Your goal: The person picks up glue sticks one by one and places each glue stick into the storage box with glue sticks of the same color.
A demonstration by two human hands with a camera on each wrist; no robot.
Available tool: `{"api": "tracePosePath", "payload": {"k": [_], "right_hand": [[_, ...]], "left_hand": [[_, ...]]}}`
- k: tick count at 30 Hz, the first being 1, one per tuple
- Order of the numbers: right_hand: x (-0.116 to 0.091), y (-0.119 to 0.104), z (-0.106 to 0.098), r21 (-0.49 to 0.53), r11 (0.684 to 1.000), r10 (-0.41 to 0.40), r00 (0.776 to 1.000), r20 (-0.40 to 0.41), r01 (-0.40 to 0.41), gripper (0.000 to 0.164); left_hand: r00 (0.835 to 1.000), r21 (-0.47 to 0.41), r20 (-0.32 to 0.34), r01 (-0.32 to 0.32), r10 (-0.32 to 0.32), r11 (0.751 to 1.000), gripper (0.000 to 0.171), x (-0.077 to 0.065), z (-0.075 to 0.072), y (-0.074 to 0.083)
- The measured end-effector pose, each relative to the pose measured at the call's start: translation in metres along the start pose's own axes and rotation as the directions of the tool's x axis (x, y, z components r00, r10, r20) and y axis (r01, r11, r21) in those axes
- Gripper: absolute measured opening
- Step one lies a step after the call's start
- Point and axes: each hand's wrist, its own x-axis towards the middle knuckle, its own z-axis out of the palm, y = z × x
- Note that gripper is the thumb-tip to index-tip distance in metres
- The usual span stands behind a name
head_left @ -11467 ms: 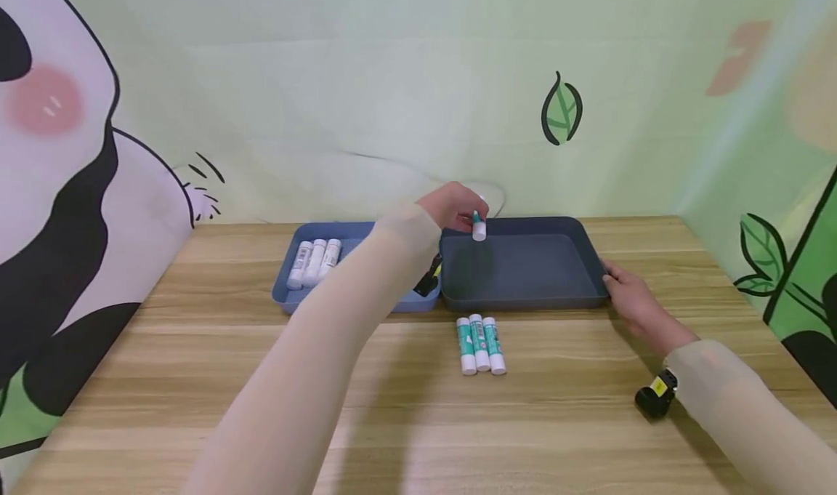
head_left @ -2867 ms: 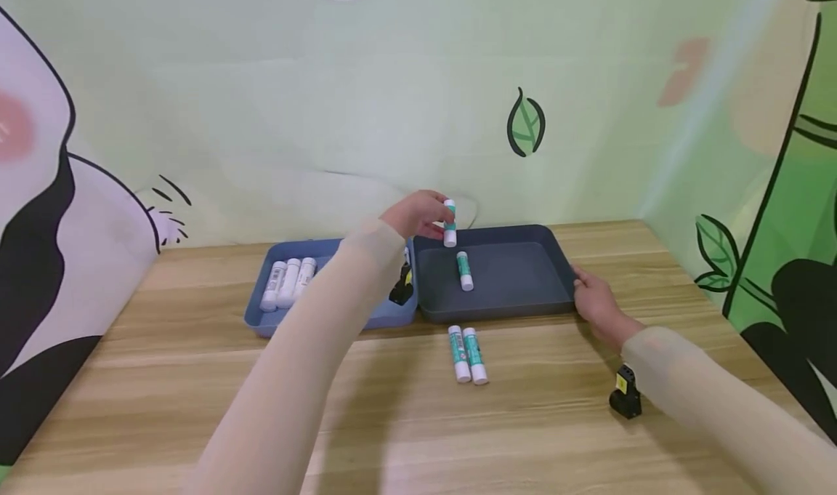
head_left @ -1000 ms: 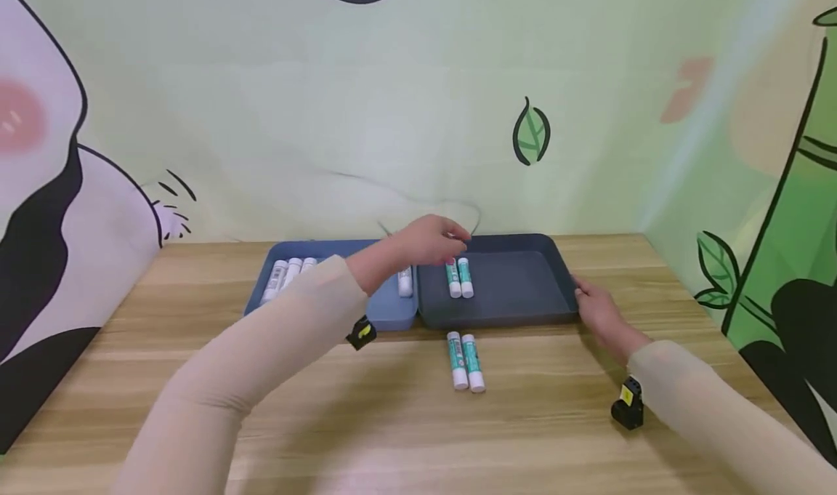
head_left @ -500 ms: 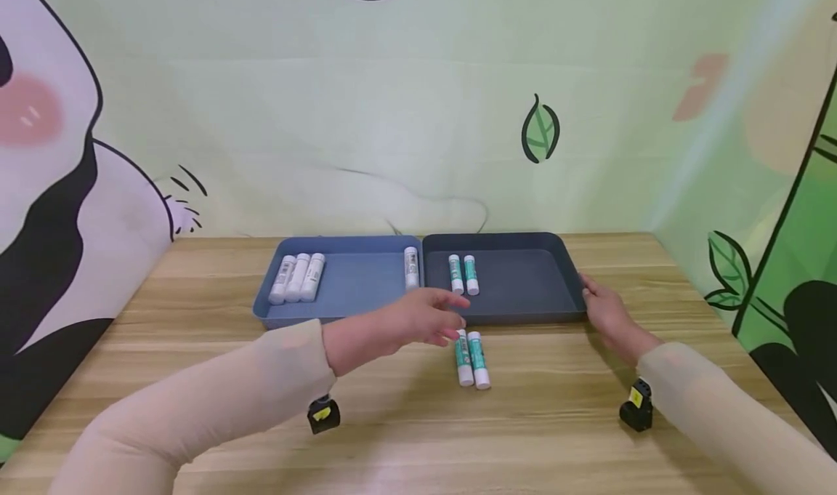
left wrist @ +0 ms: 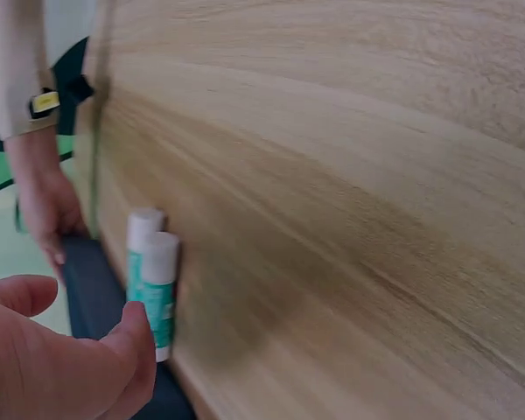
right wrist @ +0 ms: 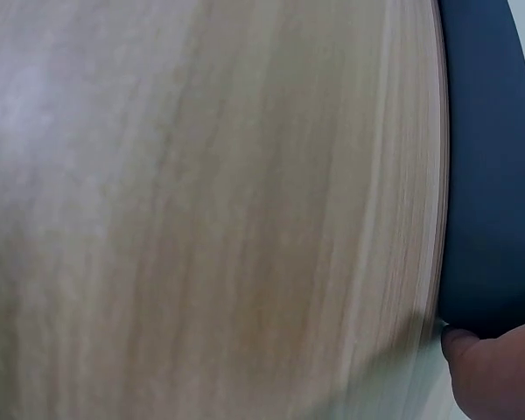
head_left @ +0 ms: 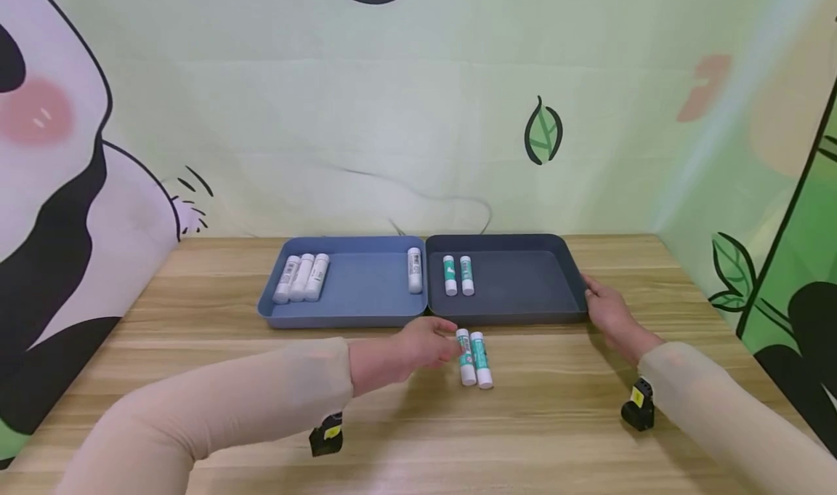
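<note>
My left hand [head_left: 421, 344] reaches in from the left, its fingertips right at the nearer of two glue sticks [head_left: 466, 358] with teal labels and white ends. The second glue stick [head_left: 481, 361] lies alongside it on the table. In the left wrist view, thumb and fingers [left wrist: 131, 346] stand apart, overlapping the glue stick [left wrist: 160, 284]. At the right end of the dark grey tray [head_left: 523, 283], my right hand [head_left: 611, 313] holds the corner, with the thumb [right wrist: 490, 363] against the outer wall. Two more teal glue sticks [head_left: 450, 275] lie inside that tray at its left.
A blue tray [head_left: 366, 286] adjoins the dark one on the left. Three white glue sticks [head_left: 301, 278] lie at its left end, another white stick [head_left: 415, 270] at its right. A printed cloth wall [head_left: 418, 139] rises behind the wooden table [head_left: 549, 422].
A second teal glue stick now lies in the dark tray. My left hand has let it go and come back toward me to the pair on the table. My right hand stays at the tray.
</note>
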Motion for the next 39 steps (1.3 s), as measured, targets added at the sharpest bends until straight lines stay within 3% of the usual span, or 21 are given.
{"api": "tracePosePath", "payload": {"k": [11,16,25,39], "right_hand": [[0.0,-0.003,-0.003,-0.012,1.0,-0.015,1.0,-0.003,0.015,0.053],[0.003,-0.004,-0.005,-0.016,1.0,-0.016,1.0,-0.016,0.016,0.053],[0.002,-0.002,-0.004,-0.031,0.999,-0.019,1.0,-0.022,0.018,0.053],[-0.002,0.001,0.001,-0.029,1.0,-0.011,0.999,-0.031,0.01,0.053]], "left_hand": [[0.996,0.033,-0.086,-0.002,0.005,0.999,0.058,0.025,0.016,-0.007],[0.993,0.098,-0.113,-0.01,0.022,0.995,0.06,0.037,0.02,-0.009],[0.988,0.259,-0.154,0.023,0.018,0.966,0.059,0.036,0.027,-0.006],[0.987,0.243,-0.16,0.042,-0.003,0.969,0.057,0.036,0.033,-0.006]]}}
